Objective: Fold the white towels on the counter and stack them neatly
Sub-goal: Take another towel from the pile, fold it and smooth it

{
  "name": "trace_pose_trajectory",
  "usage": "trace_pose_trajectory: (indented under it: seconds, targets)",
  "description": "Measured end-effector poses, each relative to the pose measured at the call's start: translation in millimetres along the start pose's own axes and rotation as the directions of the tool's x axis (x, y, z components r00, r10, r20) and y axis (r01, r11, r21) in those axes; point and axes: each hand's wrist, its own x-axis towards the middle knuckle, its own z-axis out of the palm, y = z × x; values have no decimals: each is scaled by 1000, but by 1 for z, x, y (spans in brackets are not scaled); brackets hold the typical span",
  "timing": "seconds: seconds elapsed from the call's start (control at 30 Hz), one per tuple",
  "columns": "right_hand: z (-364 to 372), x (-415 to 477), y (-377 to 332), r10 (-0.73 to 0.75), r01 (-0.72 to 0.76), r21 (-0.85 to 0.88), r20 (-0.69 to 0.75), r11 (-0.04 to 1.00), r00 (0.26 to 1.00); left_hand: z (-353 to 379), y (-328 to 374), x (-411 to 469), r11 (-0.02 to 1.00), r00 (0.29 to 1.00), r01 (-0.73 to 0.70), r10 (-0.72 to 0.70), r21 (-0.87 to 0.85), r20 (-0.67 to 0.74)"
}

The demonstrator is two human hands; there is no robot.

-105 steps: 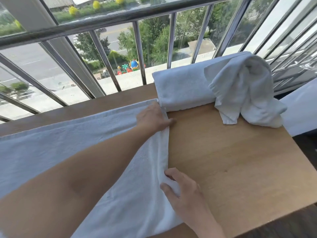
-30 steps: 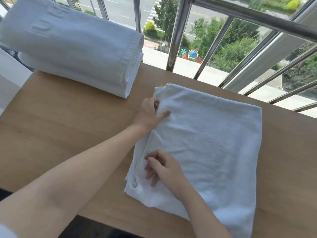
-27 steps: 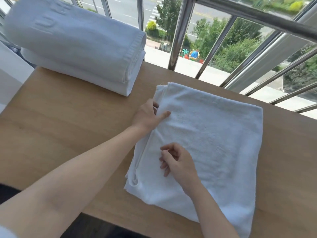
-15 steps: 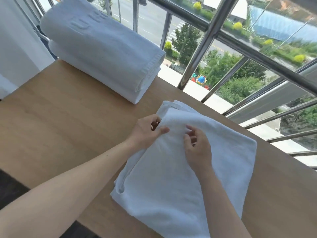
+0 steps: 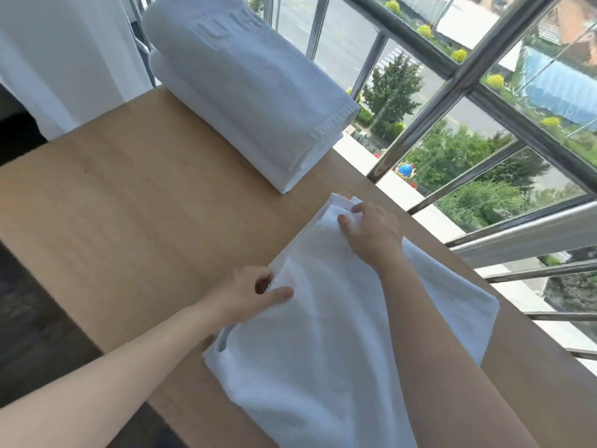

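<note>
Up went the right grip (image 5: 371,234) to the far corner of the towel (image 5: 323,350) on the counter (image 5: 129,205), pinching it; the left grip (image 5: 248,292) pinched the side edge. Matching edges first would fold best.

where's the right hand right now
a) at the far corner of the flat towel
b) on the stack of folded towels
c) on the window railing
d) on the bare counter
a: the right hand pinches the far corner of the flat towel, well apart from the stack of folded towels.
</note>
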Motion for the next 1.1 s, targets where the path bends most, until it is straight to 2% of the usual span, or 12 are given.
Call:
trace_pose_trajectory:
  seconds: [0.07,0.17,0.33,0.47,0.6,0.73,0.8,0.87,1.0,1.1]
  targets:
    - [-8,10,-2,4,3,-61,126,998,992,1,-2,-7,999,999,-25,24,-22,-27]
    - [-17,15,0,-7,-8,53,278,999,960,1,1,-10,996,994,-70,66,-56,-85]
    - [-29,24,10,-69,27,128,339,991,938,10,0,-15,991,995,-69,61,-113,-76]
    - [-43,32,14,-28,-104,249,475,963,879,18,-4,-15,994,990,-64,53,-91,-128]
    - [-53,39,17,-112,-66,276,584,959,804,20,-8,-20,991,988,-84,69,-104,-138]
    - [-54,41,20,-222,-64,449,556,891,801,17,-3,-31,997,998,-23,18,-68,-66]
    - [-53,41,19,-247,-52,453,575,890,780,16,4,-33,997,999,-9,11,77,-33]
    - [-55,41,18,-262,-5,425,569,905,779,16,12,-36,979,998,-53,57,197,-16]
    - [-60,42,19,-334,123,520,335,846,881,15,21,-50,981,986,-147,156,129,-62]
    - [-55,46,15,-353,196,540,204,818,913,9,14,-58,992,994,-70,78,105,-75]
